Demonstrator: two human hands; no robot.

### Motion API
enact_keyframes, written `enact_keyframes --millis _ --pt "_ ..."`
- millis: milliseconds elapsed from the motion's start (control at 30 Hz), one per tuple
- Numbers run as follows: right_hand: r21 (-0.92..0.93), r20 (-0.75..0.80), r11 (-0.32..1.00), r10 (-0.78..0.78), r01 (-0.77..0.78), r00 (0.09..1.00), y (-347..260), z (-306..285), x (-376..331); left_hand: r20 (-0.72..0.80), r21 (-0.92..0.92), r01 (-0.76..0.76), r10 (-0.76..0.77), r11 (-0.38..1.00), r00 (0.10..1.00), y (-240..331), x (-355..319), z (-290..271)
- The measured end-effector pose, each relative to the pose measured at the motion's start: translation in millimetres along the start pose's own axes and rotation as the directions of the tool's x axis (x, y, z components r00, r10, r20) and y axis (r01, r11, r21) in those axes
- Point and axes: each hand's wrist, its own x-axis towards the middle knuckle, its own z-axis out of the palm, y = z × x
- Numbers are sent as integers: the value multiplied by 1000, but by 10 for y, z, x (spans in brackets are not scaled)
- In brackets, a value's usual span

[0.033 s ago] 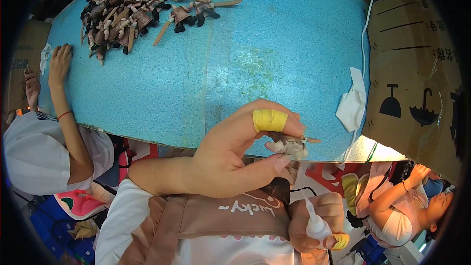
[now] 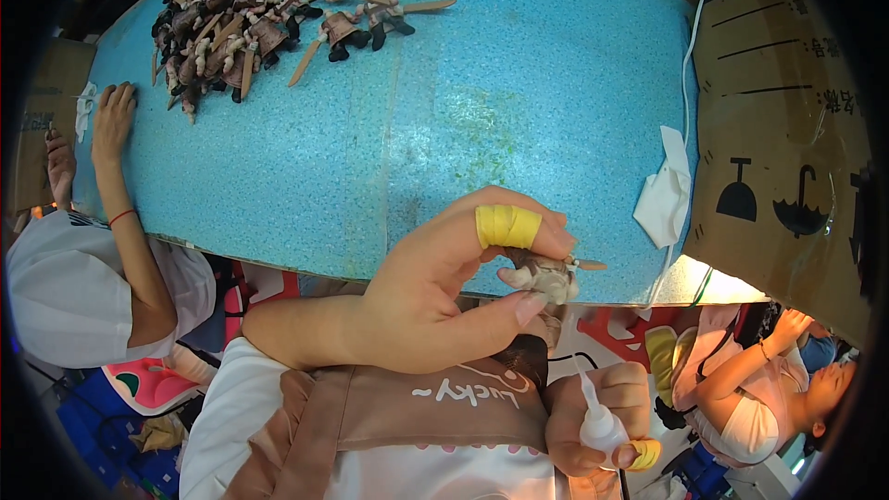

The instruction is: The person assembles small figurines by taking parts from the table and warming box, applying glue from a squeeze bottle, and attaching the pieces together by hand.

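Observation:
My left hand (image 2: 444,287), with yellow tape round its index finger, pinches a small figurine (image 2: 553,280) just off the table's near edge. The figurine looks grey, brown and whitish, and a thin wooden-coloured piece sticks out from it to the right; my fingers cover much of the rest. Lower right, close to my body, my right hand (image 2: 602,421) is wrapped round a small white squeeze bottle (image 2: 603,430) with a long narrow nozzle pointing up. Yellow tape also wraps its thumb. The nozzle tip is apart from the figurine.
A pile of similar figurines (image 2: 231,37) with flat wooden-coloured pieces covers the blue table's (image 2: 306,157) far left. At right are a cardboard box (image 2: 778,130), a white cable (image 2: 686,83) and a white crumpled sheet (image 2: 665,199). A co-worker's hand (image 2: 113,120) rests on the left edge; another person sits lower right.

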Motion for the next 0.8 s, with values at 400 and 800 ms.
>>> enact_keyframes --millis 400,800 --pt "-26 18 1000 15 -15 1000 25 27 32 27 -65 11 -9 998 1000 12 5 -10" --pt "-100 -156 994 37 -53 987 32 70 51 31 -56 -22 24 998 999 2 15 -32"
